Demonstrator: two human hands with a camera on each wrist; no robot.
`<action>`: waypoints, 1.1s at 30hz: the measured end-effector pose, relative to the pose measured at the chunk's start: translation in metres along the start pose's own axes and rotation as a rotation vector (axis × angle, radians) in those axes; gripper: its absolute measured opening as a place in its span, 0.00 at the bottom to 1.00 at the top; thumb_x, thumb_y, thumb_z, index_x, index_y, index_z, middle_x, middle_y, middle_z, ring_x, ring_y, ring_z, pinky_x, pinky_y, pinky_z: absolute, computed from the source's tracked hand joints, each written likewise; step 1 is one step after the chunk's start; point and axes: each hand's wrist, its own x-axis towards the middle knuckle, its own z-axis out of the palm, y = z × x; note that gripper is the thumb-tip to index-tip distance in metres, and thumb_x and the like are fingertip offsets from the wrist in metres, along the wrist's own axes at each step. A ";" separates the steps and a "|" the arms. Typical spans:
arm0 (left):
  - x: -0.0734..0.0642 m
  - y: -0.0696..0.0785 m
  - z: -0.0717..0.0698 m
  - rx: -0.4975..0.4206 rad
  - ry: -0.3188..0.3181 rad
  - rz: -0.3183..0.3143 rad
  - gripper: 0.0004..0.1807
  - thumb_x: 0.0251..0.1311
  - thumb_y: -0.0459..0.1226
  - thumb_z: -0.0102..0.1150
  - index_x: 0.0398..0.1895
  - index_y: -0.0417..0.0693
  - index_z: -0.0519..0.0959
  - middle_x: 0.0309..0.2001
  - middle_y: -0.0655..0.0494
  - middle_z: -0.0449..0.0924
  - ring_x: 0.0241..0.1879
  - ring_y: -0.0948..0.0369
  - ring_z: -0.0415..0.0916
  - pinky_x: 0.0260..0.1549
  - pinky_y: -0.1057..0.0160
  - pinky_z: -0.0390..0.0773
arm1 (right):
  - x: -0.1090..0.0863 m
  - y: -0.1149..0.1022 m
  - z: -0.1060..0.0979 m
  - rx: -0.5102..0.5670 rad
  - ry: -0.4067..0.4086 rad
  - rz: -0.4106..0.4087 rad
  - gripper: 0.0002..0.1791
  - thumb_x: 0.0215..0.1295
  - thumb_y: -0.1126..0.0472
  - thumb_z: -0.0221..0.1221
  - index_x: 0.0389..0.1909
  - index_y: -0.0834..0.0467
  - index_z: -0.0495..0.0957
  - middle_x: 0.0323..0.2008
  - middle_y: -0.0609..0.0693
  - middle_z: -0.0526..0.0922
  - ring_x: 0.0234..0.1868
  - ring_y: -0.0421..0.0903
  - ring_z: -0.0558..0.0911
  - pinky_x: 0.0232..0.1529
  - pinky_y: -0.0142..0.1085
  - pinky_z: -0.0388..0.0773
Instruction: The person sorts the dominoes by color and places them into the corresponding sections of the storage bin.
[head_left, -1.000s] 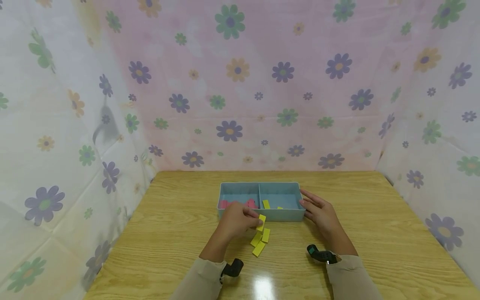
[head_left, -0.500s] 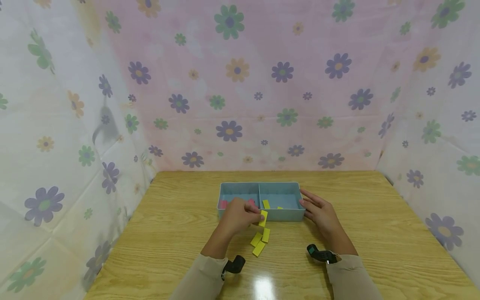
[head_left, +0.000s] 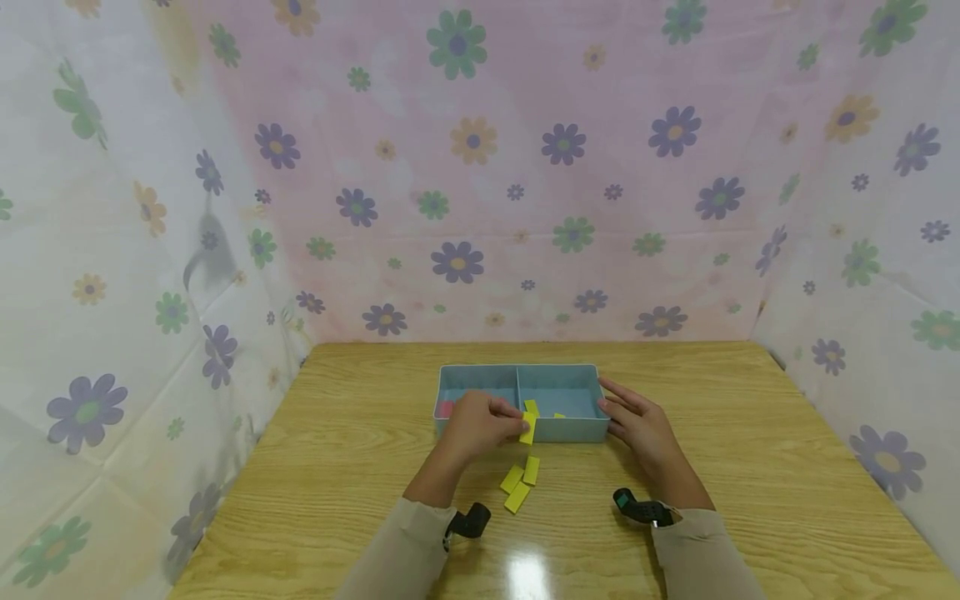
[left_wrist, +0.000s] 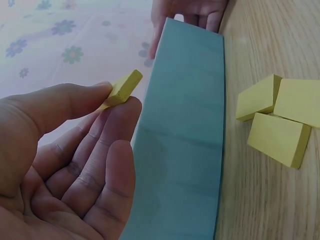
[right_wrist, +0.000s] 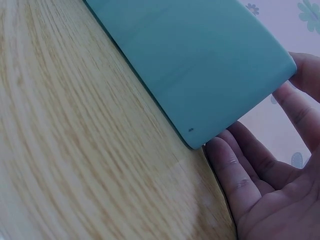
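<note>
Yellow block [left_wrist: 127,87], flat, possibly wooden

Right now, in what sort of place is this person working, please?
Probably a small booth set up for recording tabletop work, though the wider room is not visible. Flowered cloth hangs behind and on both sides of a wood-grain table, and a black device sits at each wrist.

The head view looks forward and down from above; both wrist views, close in, share the blue box [head_left: 570,431].
</note>
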 end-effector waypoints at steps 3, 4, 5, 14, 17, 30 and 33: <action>0.003 0.001 -0.001 -0.001 -0.004 -0.012 0.06 0.59 0.42 0.76 0.34 0.51 0.91 0.32 0.58 0.89 0.32 0.59 0.86 0.37 0.51 0.88 | -0.001 0.000 0.000 -0.002 0.002 -0.005 0.36 0.73 0.43 0.62 0.79 0.44 0.65 0.75 0.61 0.65 0.72 0.56 0.72 0.56 0.31 0.82; 0.004 0.002 -0.001 -0.007 -0.005 -0.013 0.06 0.59 0.43 0.75 0.34 0.51 0.91 0.32 0.58 0.89 0.33 0.59 0.87 0.38 0.50 0.88 | -0.001 0.000 0.000 -0.001 0.001 -0.005 0.36 0.73 0.43 0.62 0.79 0.44 0.65 0.75 0.61 0.65 0.73 0.57 0.72 0.57 0.31 0.82; 0.005 0.002 -0.002 -0.010 -0.005 -0.016 0.06 0.59 0.43 0.75 0.35 0.52 0.91 0.33 0.59 0.89 0.34 0.59 0.87 0.38 0.51 0.88 | -0.001 -0.001 0.000 -0.002 -0.001 -0.005 0.36 0.73 0.43 0.62 0.79 0.45 0.64 0.76 0.61 0.64 0.73 0.57 0.71 0.57 0.31 0.82; 0.016 0.004 -0.002 -0.074 0.001 -0.016 0.06 0.61 0.43 0.75 0.36 0.53 0.92 0.33 0.58 0.90 0.36 0.56 0.89 0.40 0.51 0.89 | -0.001 0.000 0.000 0.000 -0.002 -0.004 0.37 0.73 0.43 0.62 0.79 0.45 0.64 0.76 0.61 0.65 0.73 0.57 0.71 0.57 0.32 0.82; 0.017 0.005 -0.001 -0.095 0.006 -0.014 0.06 0.60 0.43 0.75 0.36 0.53 0.92 0.33 0.58 0.90 0.34 0.59 0.89 0.41 0.48 0.89 | 0.000 0.000 -0.001 0.000 0.000 0.001 0.37 0.72 0.43 0.63 0.79 0.44 0.65 0.76 0.61 0.65 0.73 0.57 0.72 0.57 0.32 0.82; 0.024 0.006 0.001 -0.162 0.009 -0.035 0.09 0.61 0.44 0.75 0.38 0.49 0.91 0.33 0.55 0.91 0.35 0.57 0.89 0.39 0.53 0.89 | -0.001 -0.001 0.000 -0.007 0.003 0.002 0.37 0.72 0.43 0.62 0.79 0.45 0.64 0.76 0.61 0.65 0.73 0.57 0.71 0.57 0.31 0.82; 0.028 0.007 0.002 -0.200 0.009 -0.047 0.10 0.60 0.44 0.75 0.39 0.49 0.91 0.34 0.55 0.91 0.35 0.58 0.89 0.40 0.54 0.89 | 0.000 -0.001 0.000 -0.001 0.008 0.008 0.37 0.72 0.43 0.63 0.78 0.44 0.65 0.75 0.60 0.66 0.72 0.55 0.73 0.56 0.32 0.83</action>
